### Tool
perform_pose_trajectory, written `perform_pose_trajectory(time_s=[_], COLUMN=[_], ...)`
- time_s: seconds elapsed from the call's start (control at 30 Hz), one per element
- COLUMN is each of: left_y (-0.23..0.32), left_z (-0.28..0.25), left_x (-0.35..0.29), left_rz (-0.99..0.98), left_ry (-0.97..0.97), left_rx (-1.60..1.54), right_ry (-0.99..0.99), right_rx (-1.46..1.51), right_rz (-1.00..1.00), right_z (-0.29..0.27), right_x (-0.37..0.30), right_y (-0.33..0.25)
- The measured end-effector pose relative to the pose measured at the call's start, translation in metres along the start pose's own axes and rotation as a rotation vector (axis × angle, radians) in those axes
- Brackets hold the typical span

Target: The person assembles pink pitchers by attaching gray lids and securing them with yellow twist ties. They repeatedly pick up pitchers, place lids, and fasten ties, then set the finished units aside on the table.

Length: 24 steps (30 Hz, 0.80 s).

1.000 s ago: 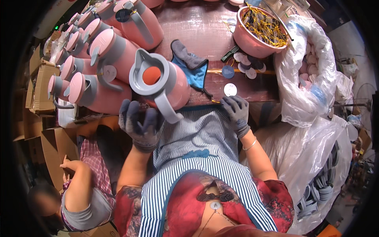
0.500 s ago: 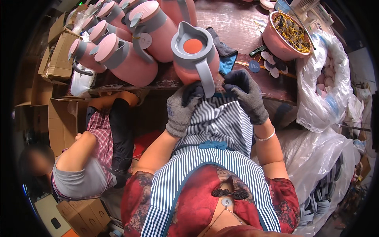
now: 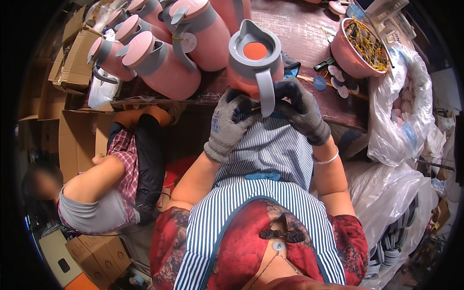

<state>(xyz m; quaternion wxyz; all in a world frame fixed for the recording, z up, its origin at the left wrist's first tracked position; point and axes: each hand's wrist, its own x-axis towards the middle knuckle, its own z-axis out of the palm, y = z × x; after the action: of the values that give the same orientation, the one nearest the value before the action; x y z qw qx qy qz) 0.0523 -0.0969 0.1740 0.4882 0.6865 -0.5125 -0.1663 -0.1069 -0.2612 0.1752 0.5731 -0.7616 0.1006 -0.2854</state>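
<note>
A pink jug (image 3: pixel 240 77) with a grey collar, spout and handle stands at the table's near edge, its top uncovered and an orange disc inside. My left hand (image 3: pixel 228 124), in a grey and dark glove, is closed just left of the jug's handle (image 3: pixel 265 89). A bit of yellow tie (image 3: pixel 255 109) shows at its fingertips. On the handle's other side my right hand (image 3: pixel 305 113), gloved alike, has its fingers bent together towards the handle. What it may hold is hidden.
Several lidded pink jugs (image 3: pixel 169 72) stand at the left. A pink basin (image 3: pixel 345 60) of yellow ties, round tags (image 3: pixel 342 91) and a plastic bag (image 3: pixel 384 128) of pink pieces lie at the right. A seated person (image 3: pixel 96 205) is at the lower left.
Both hands have come closer together around the jug's handle, my right hand moving in to it. A yellow tie now shows at my left fingertips. The whole view has shifted slightly.
</note>
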Motion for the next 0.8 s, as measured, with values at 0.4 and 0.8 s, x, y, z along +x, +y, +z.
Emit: perform_pose_trajectory(time_s=[0.4,0.8], left_y=[0.000,-0.016], left_z=[0.004,-0.004], left_x=[0.001,-0.008], left_rz=[-0.377,-0.229], left_ry=[-0.085,-0.159], left_rx=[-0.680,-1.834], right_ry=[0.371,0.427], right_rx=[0.540,0.400], right_rz=[0.202,0.215], right_z=[0.033,0.003], right_x=[-0.053,-0.043], right_y=[0.057,0.016])
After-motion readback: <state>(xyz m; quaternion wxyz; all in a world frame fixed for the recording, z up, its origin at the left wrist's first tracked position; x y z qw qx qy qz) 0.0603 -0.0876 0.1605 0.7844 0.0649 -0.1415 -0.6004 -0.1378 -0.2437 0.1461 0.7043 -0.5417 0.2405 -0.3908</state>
